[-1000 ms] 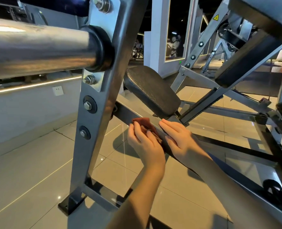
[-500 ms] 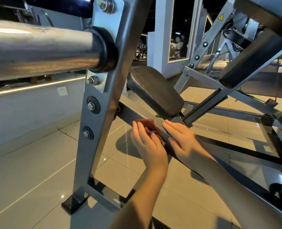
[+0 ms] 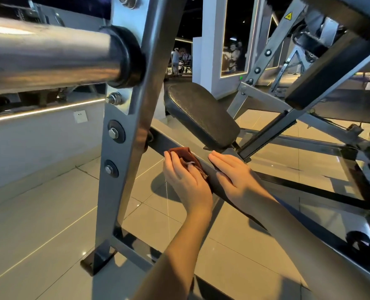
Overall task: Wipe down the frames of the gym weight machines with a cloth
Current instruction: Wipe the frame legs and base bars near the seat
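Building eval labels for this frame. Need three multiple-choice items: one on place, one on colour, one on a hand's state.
1. Where is the cloth?
A) on the floor tiles
B) on the sloping frame bar below the black pad
C) draped over the chrome sleeve

2. What colour is the cloth?
A) white
B) blue
C) reddish-brown

3. What is the right hand doing?
A) lying flat on the bar, fingers straight
B) bunching the cloth
C) raised off the machine

Answers: B, the left hand presses it against that bar; C, its visible folds are rust-toned; A, the palm lies on the bar and holds nothing.
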Available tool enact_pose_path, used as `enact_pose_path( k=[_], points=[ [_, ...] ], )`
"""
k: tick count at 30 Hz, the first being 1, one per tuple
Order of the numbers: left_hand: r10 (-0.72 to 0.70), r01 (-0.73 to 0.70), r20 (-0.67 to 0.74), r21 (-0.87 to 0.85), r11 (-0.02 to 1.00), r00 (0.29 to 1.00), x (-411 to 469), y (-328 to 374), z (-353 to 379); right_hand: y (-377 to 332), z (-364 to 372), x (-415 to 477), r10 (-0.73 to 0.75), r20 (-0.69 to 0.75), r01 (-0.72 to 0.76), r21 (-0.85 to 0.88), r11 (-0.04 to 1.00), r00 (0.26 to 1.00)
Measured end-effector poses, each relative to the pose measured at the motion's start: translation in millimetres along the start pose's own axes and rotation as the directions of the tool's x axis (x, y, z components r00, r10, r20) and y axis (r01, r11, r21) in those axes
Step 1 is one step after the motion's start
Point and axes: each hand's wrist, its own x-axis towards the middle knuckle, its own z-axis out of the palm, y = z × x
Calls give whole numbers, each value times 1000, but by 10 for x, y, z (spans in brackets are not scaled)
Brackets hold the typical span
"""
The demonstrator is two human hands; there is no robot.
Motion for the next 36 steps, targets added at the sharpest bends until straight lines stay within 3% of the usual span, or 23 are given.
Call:
enact_pose_path(
  k=[3, 6, 8, 12, 16, 20, 24, 26, 31, 33, 36],
  points=[
    [200, -203, 84, 22, 979, 976, -247, -89, 29, 22, -13, 14, 23, 9, -23, 51, 998, 1000],
    [265, -278, 150, 75, 958, 952, -256, -140, -13, 21, -23, 12, 9, -1, -9, 59, 998, 1000],
    [245, -260, 177, 65, 964, 953, -151, -101, -52, -6, -49, 5, -2, -3, 2, 44, 999, 1000],
    [118, -120, 85, 30, 992, 989, 190, 15, -75, 9, -124, -40, -37, -8, 37, -21, 999, 999],
    [57, -58, 8, 68, 996, 998, 165, -19, -24, 45, -171, -151, 66, 36, -64, -51, 997, 997],
    [259, -270, 133, 74, 960, 957, -393, -100, 47, 25, -177, -170, 119, 84, -119, -4, 993, 989],
    [406, -421, 158, 77, 904, 900, -437, -184, 63, 34, -159, -152, 121, 103, -122, 9, 992, 987],
    [372, -380, 127, 44, 924, 919, -271, -94, 33, 31, -169, -161, 109, 82, -110, -4, 994, 991],
    [104, -104, -4, 59, 993, 995, 207, 32, -13, 14, -202, -203, 93, 60, -91, -33, 995, 994],
    [111, -112, 15, 94, 989, 994, 60, -6, -3, 9, -191, -204, 81, 56, -79, -32, 996, 995],
    [227, -245, 142, 123, 962, 963, -416, -119, 4, 3, -201, -185, 85, 74, -84, -20, 996, 994]
  ],
)
